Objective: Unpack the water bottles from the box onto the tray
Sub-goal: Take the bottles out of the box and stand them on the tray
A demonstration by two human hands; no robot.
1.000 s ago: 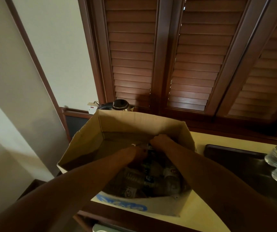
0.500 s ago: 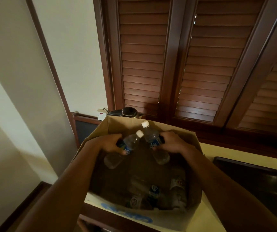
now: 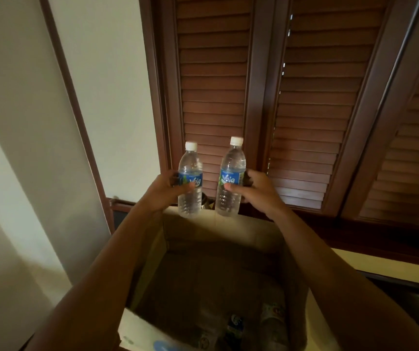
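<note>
both bottles now upright above box [image 3: 218, 239]; left hand [image 3: 164, 192] clasped round left bottle [image 3: 190, 182]; right hand [image 3: 256, 190] round right bottle [image 3: 230, 178]

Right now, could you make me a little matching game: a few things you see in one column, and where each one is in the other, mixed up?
Things:
1. Bottle with the higher cap
2. Bottle with the lower cap
3. Cardboard box
4. Wooden shutters

Places:
A. Behind everything, on the far wall
B. Held upright in the left hand
C. Open, below both hands, more bottles lying at its bottom
D. Held upright in the right hand

Pairs: 1-D, 2-B, 3-C, 4-A
</note>
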